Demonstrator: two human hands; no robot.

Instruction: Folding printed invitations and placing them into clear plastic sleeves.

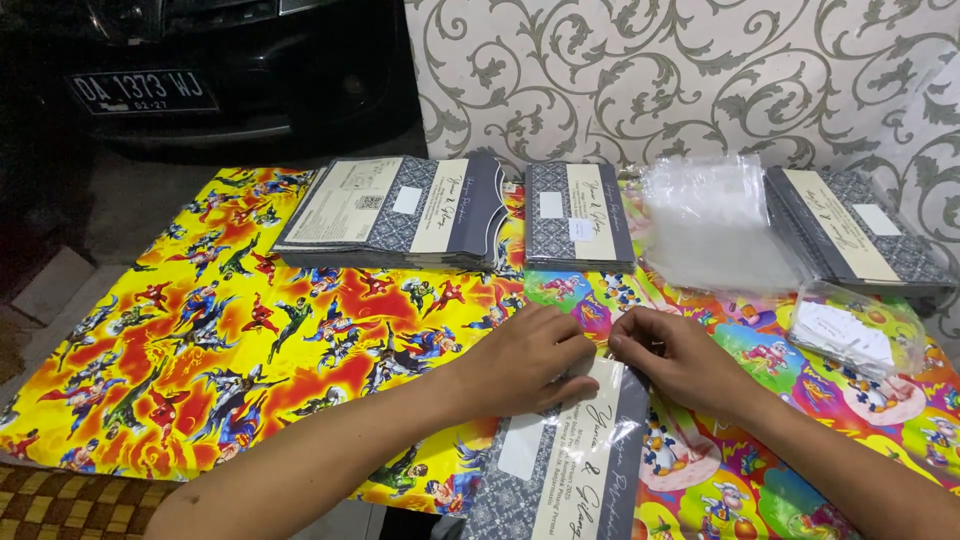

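Your left hand [525,360] presses flat, fingers spread, on the sleeved grey-and-cream invitation card [575,455] beneath it; your right hand [680,360] pinches the clear plastic sleeve [620,375] at the card's top edge, just beside your left.

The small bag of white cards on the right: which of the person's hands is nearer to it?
The right hand is nearer; the bag of white cards lies just off to its right. The left hand sits farther away, on the right hand's other side.
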